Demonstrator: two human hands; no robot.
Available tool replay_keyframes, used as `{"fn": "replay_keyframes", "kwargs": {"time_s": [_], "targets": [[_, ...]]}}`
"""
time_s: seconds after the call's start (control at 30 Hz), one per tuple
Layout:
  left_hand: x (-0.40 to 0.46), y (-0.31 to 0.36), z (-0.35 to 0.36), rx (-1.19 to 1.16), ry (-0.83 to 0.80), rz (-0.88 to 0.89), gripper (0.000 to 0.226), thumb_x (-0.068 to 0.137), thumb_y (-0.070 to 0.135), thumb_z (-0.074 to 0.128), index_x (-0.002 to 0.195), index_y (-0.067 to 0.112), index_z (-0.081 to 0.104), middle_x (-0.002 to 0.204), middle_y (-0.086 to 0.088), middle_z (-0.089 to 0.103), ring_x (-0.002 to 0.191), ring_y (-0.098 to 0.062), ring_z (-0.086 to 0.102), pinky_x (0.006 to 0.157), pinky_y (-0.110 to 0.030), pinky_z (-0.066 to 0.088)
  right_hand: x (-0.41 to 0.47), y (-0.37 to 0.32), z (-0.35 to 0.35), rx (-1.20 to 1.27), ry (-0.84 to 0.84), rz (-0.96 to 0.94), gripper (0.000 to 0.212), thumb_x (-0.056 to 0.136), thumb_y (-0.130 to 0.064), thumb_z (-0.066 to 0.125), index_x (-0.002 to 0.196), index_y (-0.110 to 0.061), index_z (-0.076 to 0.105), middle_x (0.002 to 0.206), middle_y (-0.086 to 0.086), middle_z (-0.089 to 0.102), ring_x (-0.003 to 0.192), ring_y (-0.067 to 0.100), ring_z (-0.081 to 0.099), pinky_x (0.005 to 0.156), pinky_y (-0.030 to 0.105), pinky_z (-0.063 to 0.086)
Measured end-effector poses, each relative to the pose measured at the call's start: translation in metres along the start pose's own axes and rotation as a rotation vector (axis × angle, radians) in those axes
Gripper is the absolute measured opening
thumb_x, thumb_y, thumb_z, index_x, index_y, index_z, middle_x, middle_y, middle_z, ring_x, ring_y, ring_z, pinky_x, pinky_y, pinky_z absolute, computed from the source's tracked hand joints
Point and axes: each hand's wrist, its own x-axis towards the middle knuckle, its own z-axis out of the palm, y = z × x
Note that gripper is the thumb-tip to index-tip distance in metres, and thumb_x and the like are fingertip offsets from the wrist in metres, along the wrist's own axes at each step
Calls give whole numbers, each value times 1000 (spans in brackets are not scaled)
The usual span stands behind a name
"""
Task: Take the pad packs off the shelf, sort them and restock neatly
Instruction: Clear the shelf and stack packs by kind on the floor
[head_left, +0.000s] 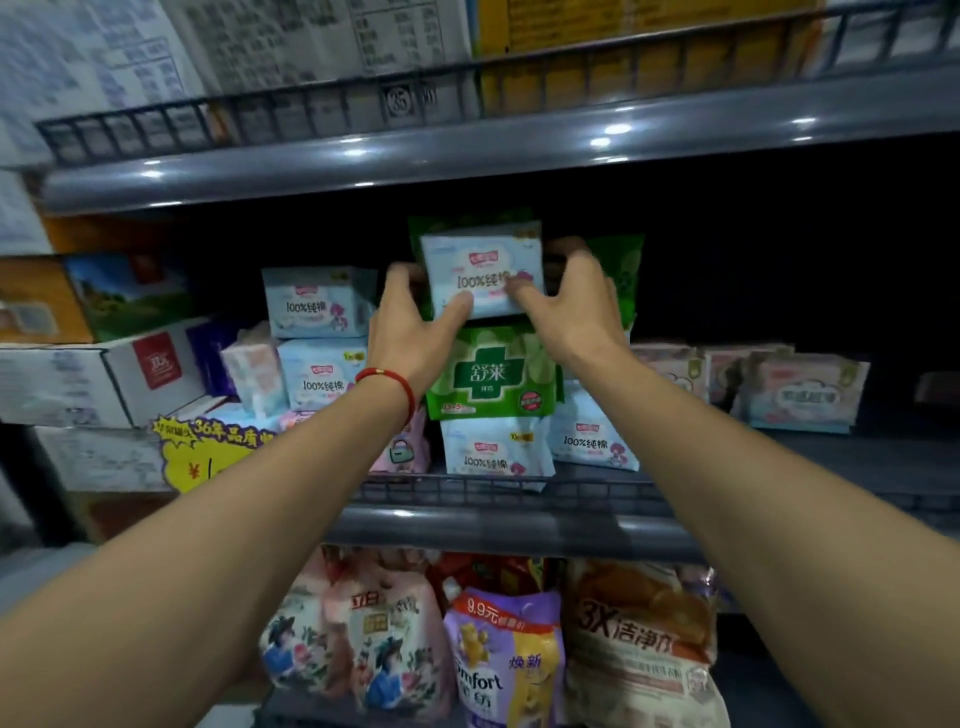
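Both my hands hold a stack of pad packs at the middle shelf. In front is a light blue pad pack (480, 270) with green packs (621, 270) behind it. My left hand (415, 322) grips the stack's left side, thumb on the blue pack's face. My right hand (571, 306) grips its right side the same way. Below them sits a green pad pack (493, 376) on top of more light blue packs (493, 457). Two light blue packs (319, 301) are stacked to the left. Pink packs (800, 389) stand at the right.
The grey shelf rail (519, 491) runs below the packs, and another shelf edge (467, 150) hangs close above. White cartons (104, 379) and a yellow price sign (208, 457) are at the left. Detergent bags (504, 654) fill the shelf below.
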Motion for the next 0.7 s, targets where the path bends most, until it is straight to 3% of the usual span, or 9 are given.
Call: {"fn": "replay_keyframes", "kwargs": {"time_s": [0.1, 0.17, 0.3, 0.4, 0.47, 0.53, 0.63, 0.7], "targets": [[-18, 12, -5, -130, -51, -25, 48, 80, 47, 77, 112, 24, 50, 113, 2, 67, 103, -13, 68, 89, -43, 59, -13, -1, -24, 92, -10, -11, 45, 83, -34, 81, 121, -18, 61, 113, -4, 72, 101, 13, 69, 91, 36, 58], [-36, 21, -8, -221, -74, -41, 53, 75, 51, 79, 107, 24, 47, 116, -3, 65, 106, -17, 67, 88, -43, 60, -25, 4, -42, 158, -48, -14, 51, 79, -35, 84, 120, -20, 58, 113, -5, 72, 99, 11, 70, 88, 38, 60], [-81, 27, -5, -432, -144, -250, 60, 78, 30, 87, 116, 18, 42, 116, -10, 66, 102, -25, 72, 87, -48, 60, -50, 28, -75, 166, -213, 16, 43, 92, -36, 76, 125, -22, 52, 111, 1, 69, 98, 12, 71, 81, 32, 61], [-120, 11, 0, -544, -137, -458, 70, 75, 18, 89, 125, 19, 40, 112, -12, 70, 97, -28, 74, 86, -50, 61, -51, 68, -84, -74, -256, 111, 33, 100, -37, 64, 127, -21, 55, 121, 5, 66, 109, 22, 66, 88, 39, 58], [-146, -5, -1, -604, -121, -551, 69, 75, 14, 87, 128, 18, 43, 114, -14, 71, 95, -28, 75, 82, -48, 62, -50, 97, -80, -380, -357, 122, 45, 99, -32, 65, 140, -17, 53, 141, 8, 58, 126, 28, 57, 100, 37, 50], [-168, -20, -5, -669, -84, -613, 64, 77, 10, 83, 129, 15, 47, 115, -15, 71, 94, -27, 75, 77, -44, 63, -52, 114, -69, -506, -444, 124, 63, 97, -30, 68, 152, -15, 41, 155, 11, 44, 137, 30, 48, 108, 36, 41], [-194, -43, -12, -789, -67, -704, 58, 77, 6, 78, 129, 10, 54, 115, -14, 71, 97, -28, 75, 76, -43, 64, -52, 125, -47, -548, -487, 114, 86, 91, -35, 76, 159, -14, 27, 163, 11, 30, 146, 32, 36, 119, 41, 34], [-204, -55, -16, -817, -122, -761, 62, 72, 11, 78, 130, 6, 58, 119, -15, 72, 101, -30, 74, 76, -43, 64, -49, 132, -37, -678, -447, 105, 88, 87, -37, 80, 156, -14, 31, 159, 14, 30, 142, 38, 38, 117, 46, 37]]}}
